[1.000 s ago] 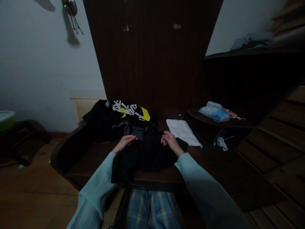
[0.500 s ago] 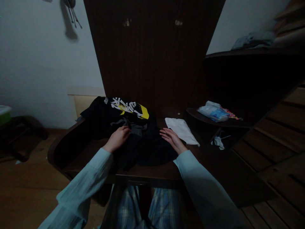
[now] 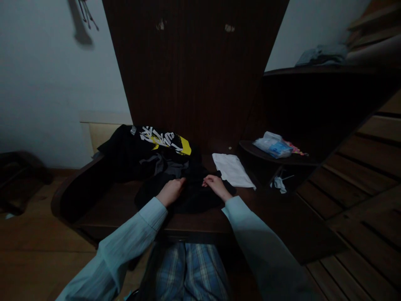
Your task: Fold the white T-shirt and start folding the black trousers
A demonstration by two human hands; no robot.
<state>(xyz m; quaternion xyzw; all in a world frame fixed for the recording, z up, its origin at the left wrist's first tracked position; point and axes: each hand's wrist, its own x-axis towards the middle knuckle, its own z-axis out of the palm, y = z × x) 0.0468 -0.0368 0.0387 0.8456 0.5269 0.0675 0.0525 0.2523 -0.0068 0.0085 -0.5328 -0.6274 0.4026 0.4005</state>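
Note:
A dark garment point(image 3: 191, 196) lies bunched on the dark wooden table point(image 3: 119, 209) in front of me. My left hand point(image 3: 171, 191) rests on its left part with the fingers curled into the cloth. My right hand point(image 3: 213, 184) is on its upper edge, fingers bent and pinching the fabric. Both arms wear pale blue sleeves. Behind the garment lies a heap of black clothes with a white and yellow print point(image 3: 163, 140) and a grey piece point(image 3: 171, 165).
A folded white cloth point(image 3: 232, 169) lies on the table to the right of my hands. A low round shelf holds a plastic bag point(image 3: 272, 145). A dark wooden wardrobe point(image 3: 194, 75) stands behind the table. Wooden steps point(image 3: 360, 167) rise at the right.
My hands have come closer together on the dark garment, from flat and spread to curled and gripping. The garment is now gathered further onto the table.

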